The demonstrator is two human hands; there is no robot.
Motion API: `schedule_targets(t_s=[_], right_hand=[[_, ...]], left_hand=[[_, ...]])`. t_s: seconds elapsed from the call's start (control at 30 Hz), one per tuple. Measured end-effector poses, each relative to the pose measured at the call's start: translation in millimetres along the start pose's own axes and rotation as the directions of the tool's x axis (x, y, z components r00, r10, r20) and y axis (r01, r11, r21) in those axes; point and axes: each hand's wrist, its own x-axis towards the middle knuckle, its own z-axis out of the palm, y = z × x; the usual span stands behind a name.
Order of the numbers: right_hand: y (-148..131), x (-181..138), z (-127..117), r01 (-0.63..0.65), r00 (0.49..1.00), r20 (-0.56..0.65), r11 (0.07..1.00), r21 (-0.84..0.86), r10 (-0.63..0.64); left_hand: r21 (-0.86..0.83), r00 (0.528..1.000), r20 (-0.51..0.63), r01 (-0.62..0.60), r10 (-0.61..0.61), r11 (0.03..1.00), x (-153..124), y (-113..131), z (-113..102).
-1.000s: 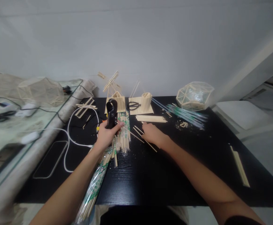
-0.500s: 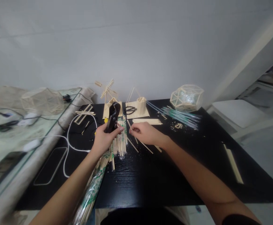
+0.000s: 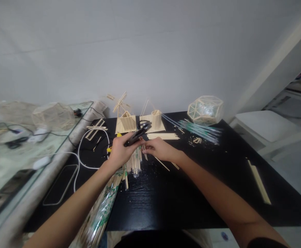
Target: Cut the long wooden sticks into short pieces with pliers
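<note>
My left hand (image 3: pixel 121 151) wrapped around black cutter (image 3: pixel 137 134), held over worktop (image 3: pixel 191 193). My right hand (image 3: pixel 158 148) pinching stick (image 3: pixel 144 153) just beside cutter tip, above stick bundle (image 3: pixel 133 162).

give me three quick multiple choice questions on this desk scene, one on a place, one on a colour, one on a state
1. Where is the geodesic stick ball?
A. far right of the table, near the wall
B. under the left hand
C. on the glass shelf

2. What colour is the table?
A. white
B. black
C. green

3. What is the left hand doing?
A. lying flat and empty
B. gripping a black cutter
C. holding a phone

Answers:
1. A, it sits at the table's back right.
2. B, the bare top is black.
3. B, its fingers wrap the cutter beside the right hand.
</note>
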Motion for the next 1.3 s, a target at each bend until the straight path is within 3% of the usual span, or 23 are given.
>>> schedule_targets(t_s=[0.2,0.47,0.63,0.8,1.03,1.2,1.3], right_hand=[[6,-4,0,-0.010,1.000,-0.013,0.999,-0.038,0.009],[7,-4,7,-0.033,0.999,0.008,0.995,-0.093,0.033],[6,-6,10,-0.092,0.996,0.013,0.992,-0.082,0.093],[2,-7,4,-0.061,0.997,0.037,0.989,-0.132,0.067],[-2,-8,2,0.007,0.990,-0.139,0.999,0.032,-0.003],[2,-8,7,0.025,0.988,-0.153,1.000,0.008,-0.023],[3,-8,7,0.045,0.987,-0.155,0.999,-0.010,-0.046]], left_hand=[[-0.054,0.995,0.090,-0.031,0.035,0.998,4,1,3],[-0.105,0.993,-0.013,0.111,-0.113,0.988,2,2,6],[-0.154,0.992,0.004,0.124,-0.125,0.980,2,3,7],[-0.160,0.989,0.023,0.151,-0.149,0.976,2,7,7],[-0.185,0.985,0.074,0.168,-0.157,0.968,1,7,6],[-0.186,0.980,0.102,0.185,-0.168,0.965,0,8,5],[-0.062,0.984,0.122,0.140,-0.132,0.988,-3,13,-7]])
